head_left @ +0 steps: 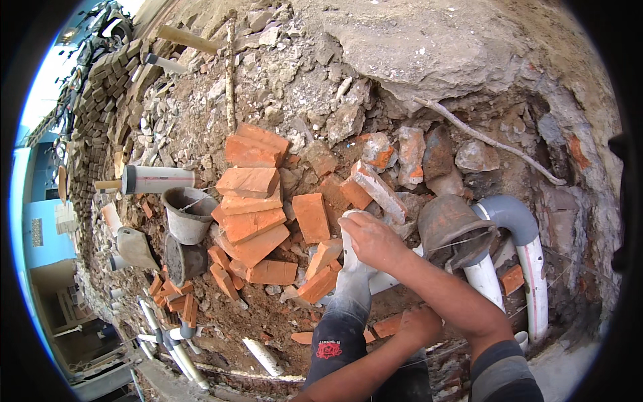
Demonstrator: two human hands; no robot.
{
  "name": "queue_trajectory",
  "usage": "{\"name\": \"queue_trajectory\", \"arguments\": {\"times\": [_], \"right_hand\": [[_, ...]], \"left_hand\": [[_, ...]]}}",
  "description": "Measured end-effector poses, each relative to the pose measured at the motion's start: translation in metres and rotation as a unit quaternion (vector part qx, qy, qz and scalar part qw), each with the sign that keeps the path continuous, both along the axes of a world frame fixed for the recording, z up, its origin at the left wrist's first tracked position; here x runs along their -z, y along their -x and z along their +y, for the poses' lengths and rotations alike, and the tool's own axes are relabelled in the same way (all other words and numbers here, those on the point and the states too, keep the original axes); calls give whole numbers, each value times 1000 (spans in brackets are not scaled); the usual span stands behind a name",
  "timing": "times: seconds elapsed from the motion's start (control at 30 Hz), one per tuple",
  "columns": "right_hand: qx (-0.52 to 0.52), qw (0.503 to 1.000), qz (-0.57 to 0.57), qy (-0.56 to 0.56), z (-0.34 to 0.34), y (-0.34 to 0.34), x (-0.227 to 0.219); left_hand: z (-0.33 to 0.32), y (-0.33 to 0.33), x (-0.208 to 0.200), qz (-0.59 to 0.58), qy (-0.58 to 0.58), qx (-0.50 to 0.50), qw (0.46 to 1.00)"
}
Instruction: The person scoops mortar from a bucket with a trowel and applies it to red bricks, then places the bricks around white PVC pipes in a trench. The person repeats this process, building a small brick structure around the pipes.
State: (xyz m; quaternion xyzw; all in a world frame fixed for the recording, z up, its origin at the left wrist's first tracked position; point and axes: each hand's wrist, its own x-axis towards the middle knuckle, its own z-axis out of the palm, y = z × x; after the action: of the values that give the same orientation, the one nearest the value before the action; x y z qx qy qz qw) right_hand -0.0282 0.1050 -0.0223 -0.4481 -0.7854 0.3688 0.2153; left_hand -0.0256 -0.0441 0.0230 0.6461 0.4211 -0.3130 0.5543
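Observation:
My right hand point(372, 239) reaches in from the lower right, fingers curled onto the tip of a whitish, dusty boot point(351, 264) on my leg. The boot meets a dark trouser leg point(330, 345) with a red emblem. My left hand point(421, 325) comes across from the lower left under the right forearm, curled; what it holds, if anything, is hidden. Just left of the boot lie orange bricks point(313, 218). A dirty bucket point(457, 231) lies tipped to the right of my right hand.
Stacked orange bricks point(249, 201) stand to the left, beside two mortar buckets point(190, 216). Grey and white bent pipes point(529, 268) rise at the right. A thin stick point(492, 142) crosses the broken bank. White pipes point(173, 348) stand at lower left.

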Motion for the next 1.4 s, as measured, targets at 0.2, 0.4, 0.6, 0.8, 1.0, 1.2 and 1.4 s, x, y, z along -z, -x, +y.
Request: {"name": "queue_trajectory", "arguments": {"times": [0.2, 0.4, 0.6, 0.8, 1.0, 1.2, 1.4], "right_hand": [[-21, 954, -288, -84, 65, 68, 89], [-59, 930, -358, -55, 72, 64, 97], [-21, 960, -265, -89, 55, 17, 73], [161, 972, -145, -90, -2, -39, 63], [238, 939, -39, 245, -23, -68, 55], [315, 901, -24, 297, -5, -64, 61], [356, 887, -48, 290, 19, -32, 93]], "left_hand": [[29, 22, -12, 9, 15, 21, 1000], [35, 43, -6, -45, 53, 21, 997], [22, 30, -2, 9, 41, 44, 998], [4, 16, 2, 11, -72, 103, 992], [-25, -11, 13, 57, 26, 176, 982], [-36, -3, 36, 12, 33, 191, 981], [-30, 25, 47, -85, -75, 144, 983]]}}
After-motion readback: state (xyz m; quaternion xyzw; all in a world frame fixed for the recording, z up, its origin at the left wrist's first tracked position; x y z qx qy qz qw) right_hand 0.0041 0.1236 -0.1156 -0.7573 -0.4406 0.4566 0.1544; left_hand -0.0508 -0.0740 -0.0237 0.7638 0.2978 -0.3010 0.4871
